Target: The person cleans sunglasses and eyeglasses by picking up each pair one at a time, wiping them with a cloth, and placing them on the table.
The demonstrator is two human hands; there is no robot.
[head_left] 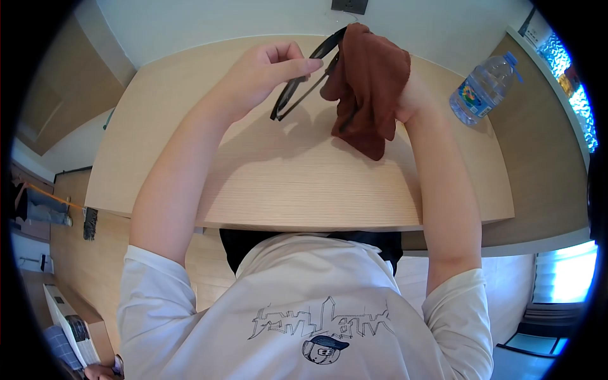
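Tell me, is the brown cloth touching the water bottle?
Apart. The head view shows part of the right hand and a strip of bare tabletop between the brown cloth and the water bottle.

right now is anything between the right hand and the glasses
Yes, the cloth: it drapes over most of the right hand and hides one end of the glasses, so any contact under it can't be seen. Nothing visible separates the left hand from the glasses. The bottle stands off to the right, clear of them.

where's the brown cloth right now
In the head view, the brown cloth is upper right of centre, draped over the right hand, between the black glasses and water bottle.
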